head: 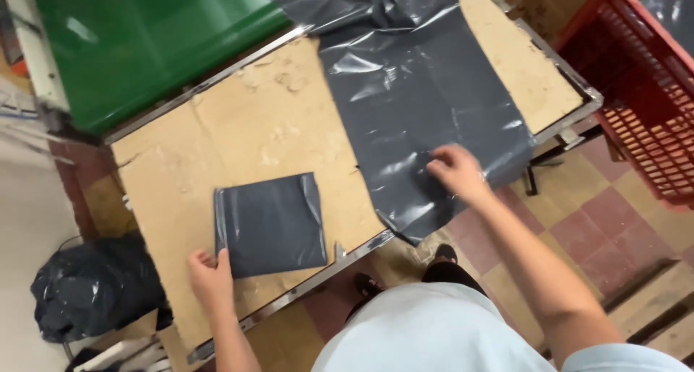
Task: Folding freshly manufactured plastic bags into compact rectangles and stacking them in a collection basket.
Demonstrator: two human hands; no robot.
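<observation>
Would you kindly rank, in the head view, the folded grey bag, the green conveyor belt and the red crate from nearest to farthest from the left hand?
1. Folded grey bag: touching the left hand, at the table's near edge.
2. Green conveyor belt: beyond the table, upper left.
3. Red crate: far right, past the table.

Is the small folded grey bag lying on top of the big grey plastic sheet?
No, the folded grey bag lies on bare cardboard, apart from the big grey sheet to its right.
</observation>
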